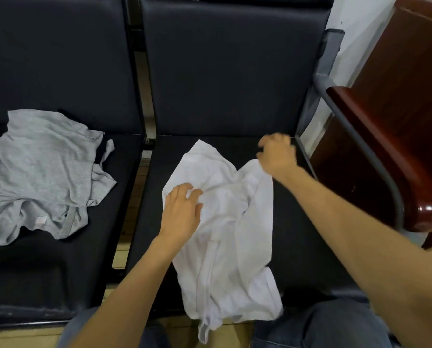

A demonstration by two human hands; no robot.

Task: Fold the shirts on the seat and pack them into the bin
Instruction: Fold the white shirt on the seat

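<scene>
A white shirt (225, 237) lies crumpled on the right-hand black seat (300, 222), its lower end hanging over the front edge. My left hand (182, 209) rests on the shirt's left part with its fingers spread on the cloth. At the shirt's upper right corner my right hand (276, 154) pinches the fabric with curled fingers. A grey shirt (41, 172) lies in a heap on the left-hand seat (46, 272), with a dark garment (104, 146) partly under it. No bin is in view.
A grey metal armrest (360, 136) borders the right seat. Beyond it stands a dark red wooden piece of furniture (398, 121). A gap showing the floor separates the two seats. My knees in jeans (322, 325) are at the bottom edge.
</scene>
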